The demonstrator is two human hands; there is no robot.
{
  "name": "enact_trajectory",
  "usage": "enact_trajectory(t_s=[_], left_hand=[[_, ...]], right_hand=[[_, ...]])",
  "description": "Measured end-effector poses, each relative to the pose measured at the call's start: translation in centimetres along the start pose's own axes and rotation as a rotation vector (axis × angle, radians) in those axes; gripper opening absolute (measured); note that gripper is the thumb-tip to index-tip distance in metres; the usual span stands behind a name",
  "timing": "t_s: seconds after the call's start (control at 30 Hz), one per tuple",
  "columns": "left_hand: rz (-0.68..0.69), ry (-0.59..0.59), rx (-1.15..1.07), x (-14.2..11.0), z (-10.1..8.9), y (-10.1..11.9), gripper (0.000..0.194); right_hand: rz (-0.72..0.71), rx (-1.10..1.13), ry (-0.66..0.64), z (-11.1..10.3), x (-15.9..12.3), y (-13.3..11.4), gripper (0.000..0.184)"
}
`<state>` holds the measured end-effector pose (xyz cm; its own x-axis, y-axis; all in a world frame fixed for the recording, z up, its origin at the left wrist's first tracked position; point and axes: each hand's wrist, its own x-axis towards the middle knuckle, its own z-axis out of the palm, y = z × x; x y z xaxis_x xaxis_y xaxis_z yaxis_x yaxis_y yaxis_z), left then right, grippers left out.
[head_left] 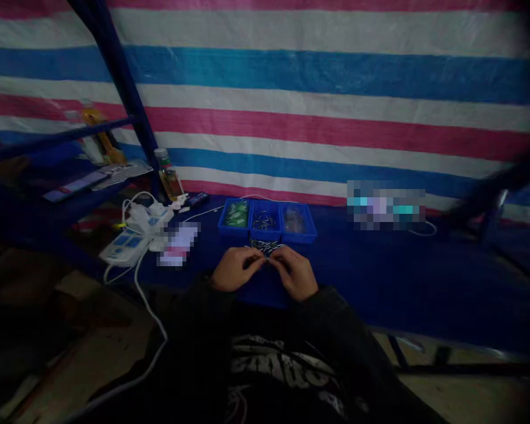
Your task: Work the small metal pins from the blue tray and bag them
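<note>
My left hand (237,269) and my right hand (295,272) meet over the front of the blue table, thumbs and fingertips pinched together. Whatever sits between the fingertips is too small and dark to name. Just beyond them lies a loose pile of thin metal pieces (265,246), screw- or pin-like. Behind the pile stand three joined blue trays. Green packets fill the left tray (234,232), more thin metal pieces lie in the middle tray (265,234), and clear plastic-looking items are in the right tray (299,238).
Left of the trays are a pixelated phone (179,244), white power strips (126,246) with plugs and cables, and a bottle (171,179). A pixelated object (385,205) stands at the back right. A striped tarp (291,106) hangs behind the blue table (380,277).
</note>
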<state>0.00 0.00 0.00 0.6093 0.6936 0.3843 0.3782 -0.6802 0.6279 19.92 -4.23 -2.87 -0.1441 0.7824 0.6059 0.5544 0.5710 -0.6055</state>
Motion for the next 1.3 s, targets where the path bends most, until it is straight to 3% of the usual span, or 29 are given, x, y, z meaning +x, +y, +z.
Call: enact_trajectory(t_s=[0.37,0.6,0.87,1.3], left_hand=[[-0.005,0.045,-0.008,0.15,-0.13,0.68,0.018],[-0.024,0.131,-0.02,0.18,-0.32,0.92,0.016],[-0.038,0.138,-0.042,0.13,-0.32,0.9,0.015],[0.03,-0.023,-0.048,0.01,-0.48,0.86,0.016]], right_hand=[[0.078,-0.054,0.032,-0.47,0.07,-0.45,0.019],[0.075,-0.04,0.091,-0.59,0.28,-0.63,0.013],[0.048,0.003,0.17,-0.67,0.23,-0.73,0.01],[-0.009,0.015,-0.024,-0.33,0.14,-0.51,0.015]])
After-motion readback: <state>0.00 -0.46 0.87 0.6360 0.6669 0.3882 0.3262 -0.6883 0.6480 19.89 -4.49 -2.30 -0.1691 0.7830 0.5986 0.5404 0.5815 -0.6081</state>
